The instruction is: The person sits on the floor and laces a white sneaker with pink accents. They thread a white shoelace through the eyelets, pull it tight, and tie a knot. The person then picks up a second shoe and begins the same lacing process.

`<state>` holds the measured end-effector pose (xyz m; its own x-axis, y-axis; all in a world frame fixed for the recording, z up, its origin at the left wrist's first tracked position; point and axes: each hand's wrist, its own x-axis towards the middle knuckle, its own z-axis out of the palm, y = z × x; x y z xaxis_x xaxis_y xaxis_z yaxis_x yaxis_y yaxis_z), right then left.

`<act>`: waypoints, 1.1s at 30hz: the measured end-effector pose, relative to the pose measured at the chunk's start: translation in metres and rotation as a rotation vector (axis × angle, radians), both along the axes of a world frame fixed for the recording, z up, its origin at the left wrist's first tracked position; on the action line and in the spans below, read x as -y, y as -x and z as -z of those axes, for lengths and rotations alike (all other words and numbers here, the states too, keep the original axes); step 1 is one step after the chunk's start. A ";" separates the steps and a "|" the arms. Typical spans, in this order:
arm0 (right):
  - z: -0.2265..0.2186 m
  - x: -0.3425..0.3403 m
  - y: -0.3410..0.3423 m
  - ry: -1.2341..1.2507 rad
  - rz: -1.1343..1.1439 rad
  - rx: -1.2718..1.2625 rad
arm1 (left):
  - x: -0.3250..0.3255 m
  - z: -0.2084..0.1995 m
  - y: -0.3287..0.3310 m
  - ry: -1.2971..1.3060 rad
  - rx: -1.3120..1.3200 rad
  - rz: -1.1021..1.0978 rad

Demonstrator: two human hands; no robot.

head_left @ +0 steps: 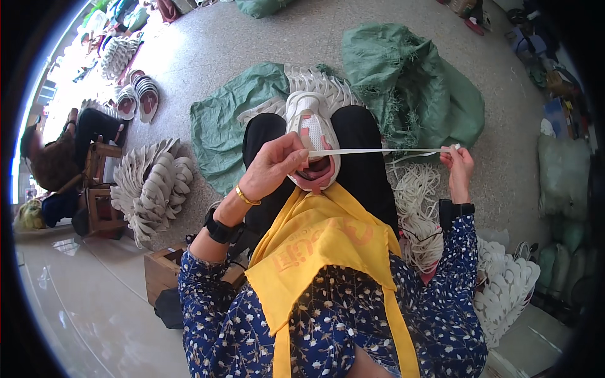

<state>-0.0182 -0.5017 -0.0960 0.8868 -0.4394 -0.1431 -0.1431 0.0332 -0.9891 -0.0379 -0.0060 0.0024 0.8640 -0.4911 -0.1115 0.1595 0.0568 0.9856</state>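
Note:
A white and pink sneaker (312,116) rests between my knees, its opening toward me. From its upper, a flat white shoelace (362,151) runs taut to the right. My left hand (274,165) pinches the lace close against the shoe, thumb and fingers together. Off to the right, my right hand (459,167) grips the lace near its other end, fingers closed. Part of the shoe's tongue area is hidden behind my left hand. A yellow apron (321,246) covers my lap just below the shoe's heel.
A bundle of white laces (417,220) hangs beside my right thigh. Green sacks (409,88) lie ahead on the floor, with stacked shoe parts (154,186) at left. More white pieces (501,290) lie at right. Another person (57,154) sits at far left near striped shoes (147,99).

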 end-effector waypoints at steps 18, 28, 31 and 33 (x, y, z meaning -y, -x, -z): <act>-0.125 -0.237 -0.007 -0.038 -1.103 0.018 | 0.040 -0.031 0.002 -0.429 0.350 -0.088; -0.096 -0.254 -0.013 0.565 -1.017 0.540 | 0.023 0.014 -0.005 -0.644 0.610 -0.488; -0.079 -0.258 -0.012 0.757 -0.976 0.729 | 0.020 0.028 -0.006 -0.696 0.591 -0.503; -0.076 -0.257 -0.009 0.782 -0.983 0.715 | 0.023 0.031 -0.003 -0.690 0.581 -0.516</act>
